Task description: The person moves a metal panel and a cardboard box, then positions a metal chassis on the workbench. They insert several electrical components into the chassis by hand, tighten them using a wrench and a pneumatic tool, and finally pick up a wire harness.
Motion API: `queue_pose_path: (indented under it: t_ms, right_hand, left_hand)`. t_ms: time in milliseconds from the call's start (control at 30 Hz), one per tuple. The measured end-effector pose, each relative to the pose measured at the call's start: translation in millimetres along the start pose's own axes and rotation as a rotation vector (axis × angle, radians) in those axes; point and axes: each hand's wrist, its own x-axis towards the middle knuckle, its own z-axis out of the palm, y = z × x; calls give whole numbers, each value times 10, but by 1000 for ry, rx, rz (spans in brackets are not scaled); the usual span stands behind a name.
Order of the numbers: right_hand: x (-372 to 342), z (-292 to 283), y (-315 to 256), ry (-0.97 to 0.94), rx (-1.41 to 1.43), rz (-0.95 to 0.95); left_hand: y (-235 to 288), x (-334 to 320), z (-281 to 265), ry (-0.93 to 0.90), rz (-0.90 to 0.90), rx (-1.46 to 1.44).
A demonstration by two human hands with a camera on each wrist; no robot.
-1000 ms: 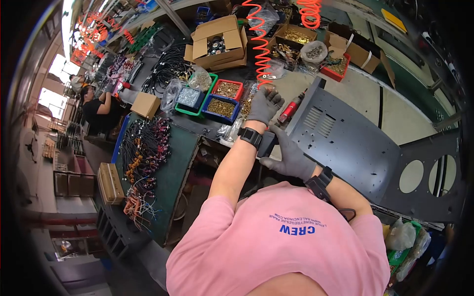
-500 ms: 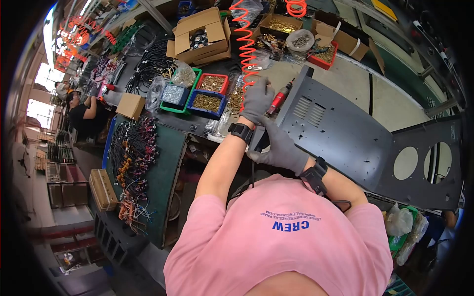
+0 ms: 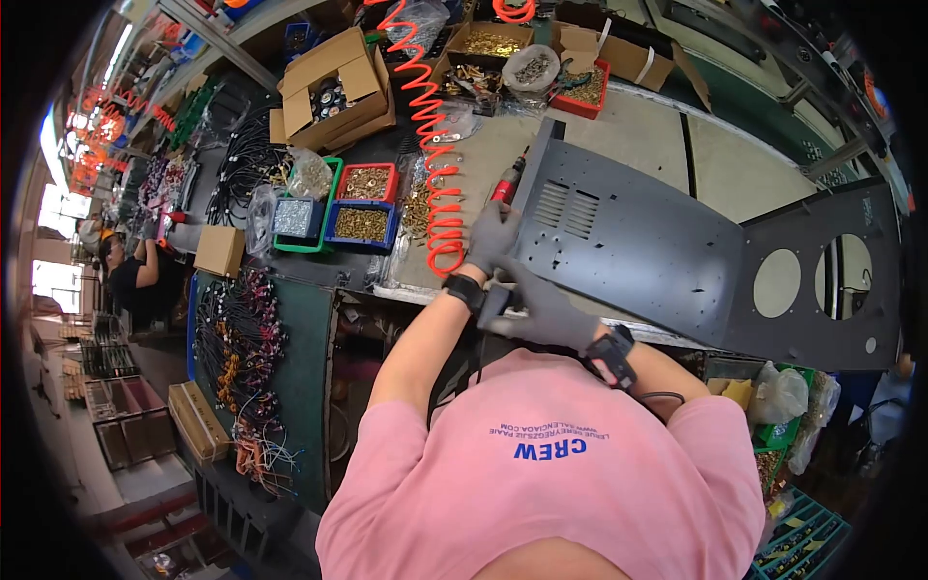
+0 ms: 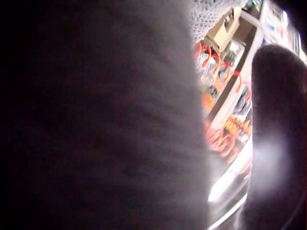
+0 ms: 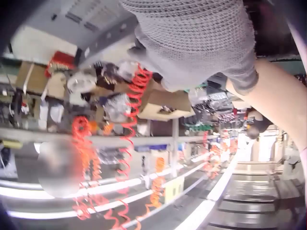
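My left hand (image 3: 493, 237), in a grey knit glove with a black band (image 3: 466, 290) at its wrist, is over the bench edge. Its fingers lie at the near end of a red power screwdriver (image 3: 506, 186), overlapping it in the head view. My right hand (image 3: 549, 314), gloved alike, is at the left wrist, thumb and fingers about a small black box (image 3: 495, 304) on the band. In the right wrist view the left glove (image 5: 192, 40) fills the top. Dark, blurred glove fabric (image 4: 96, 115) covers most of the left wrist view.
A dark sheet-metal panel (image 3: 628, 261) with slots and round holes lies to the right. An orange coiled hose (image 3: 440, 174) hangs beside the left hand. Blue (image 3: 360, 242) and red (image 3: 394, 184) bins hold small metal parts. Wire bundles (image 3: 237, 358) hang at left. Another person (image 3: 135, 280) sits beyond.
The left hand has lowered from raised beside the hose toward the screwdriver's end. The right hand stays at the left wrist. The head view has shifted, moving the bench leftward.
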Motion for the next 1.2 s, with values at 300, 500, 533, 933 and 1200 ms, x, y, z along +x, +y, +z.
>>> queue_pose_path:
  t_ms: [300,500,533,933,1200]
  right_hand:
    - [-1427,-187,1618,839,1045,1148]
    - [-1657,-229,1860,925,924,1024]
    - [-1632,-181,1815,953,840,1040]
    - [-920,-210,1031,203,378,1064]
    - [1093,-13,416,-14,93,519]
  left_hand:
    - [23,-83,59,-99,33,434]
    - [-129,-281,-204,-223,-48,385]
    - [-148,-313,-253,-199,-65,389]
    - [-597,-402,-811,-102,-44,105]
    - [-1094,174,-1989,161,25,147]
